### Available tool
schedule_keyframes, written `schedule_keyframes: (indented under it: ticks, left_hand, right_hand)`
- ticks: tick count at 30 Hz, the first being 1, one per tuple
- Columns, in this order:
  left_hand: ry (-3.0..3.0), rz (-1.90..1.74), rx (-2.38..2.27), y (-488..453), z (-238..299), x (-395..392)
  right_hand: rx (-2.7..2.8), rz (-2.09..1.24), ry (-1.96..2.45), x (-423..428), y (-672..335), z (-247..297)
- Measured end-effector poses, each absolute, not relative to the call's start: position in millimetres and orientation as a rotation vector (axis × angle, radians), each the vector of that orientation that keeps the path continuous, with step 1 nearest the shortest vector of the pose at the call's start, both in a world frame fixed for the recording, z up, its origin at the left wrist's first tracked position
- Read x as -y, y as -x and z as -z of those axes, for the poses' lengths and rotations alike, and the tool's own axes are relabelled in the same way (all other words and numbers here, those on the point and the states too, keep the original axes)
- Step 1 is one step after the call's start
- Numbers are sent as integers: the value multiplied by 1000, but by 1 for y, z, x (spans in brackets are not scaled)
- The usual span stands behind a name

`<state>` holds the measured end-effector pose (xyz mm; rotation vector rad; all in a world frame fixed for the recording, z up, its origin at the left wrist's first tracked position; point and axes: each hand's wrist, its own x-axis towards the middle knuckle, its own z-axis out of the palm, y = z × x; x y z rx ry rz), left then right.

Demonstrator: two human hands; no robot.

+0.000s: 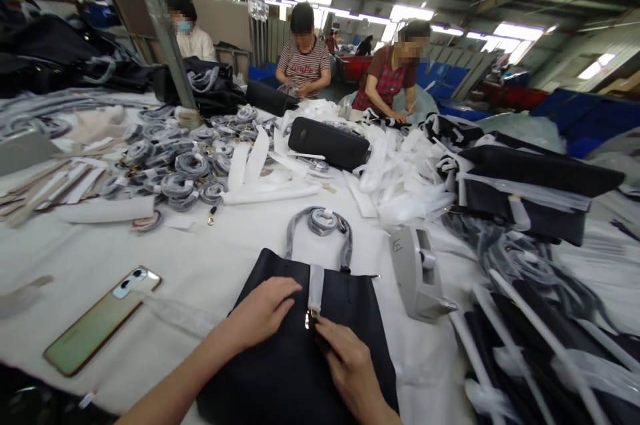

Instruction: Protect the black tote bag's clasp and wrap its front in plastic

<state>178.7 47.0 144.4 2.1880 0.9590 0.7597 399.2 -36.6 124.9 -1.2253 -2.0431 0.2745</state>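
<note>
A black handbag (280,358) lies flat in front of me, its wrapped handle (291,233) stretched out on the far side. Down its middle runs a closure strap (315,285) covered in white wrap, with a shiny metal clasp (308,319) at the near end. My right hand (350,361) pinches the dark tab just below the clasp; the fingertips partly hide it. My left hand (267,308) rests on the bag to the left of the strap, fingers stretched out and holding nothing. Inside the handle's loop sits a coiled, wrapped strap (321,220).
A tape dispenser (415,271) stands right of the bag, a phone (100,325) lies left. Coiled straps (193,165), white wrapping (400,178) and a black bag (327,143) lie beyond. More black bags (525,191) are piled right. Several people work across the table.
</note>
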Motion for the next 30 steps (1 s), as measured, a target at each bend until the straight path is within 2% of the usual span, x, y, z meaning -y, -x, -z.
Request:
schedule_keyframes:
  ticks: [5,9,18,30]
  left_hand:
    - [-2430,-748,-1138,-168,-99,13]
    - [-2615,-838,-1243,-177,-79,31]
    - [-2692,-799,-1291,-181,-73,35]
    - [-2574,-917,-1246,-182,-80,39]
  right_hand:
    - [2259,114,1108,48,-394,-112]
    - [2316,251,1087,51,-389,-108]
    - [2335,165,1326,52,-378,-116]
    - [2332,191,1295,54,-383,-109]
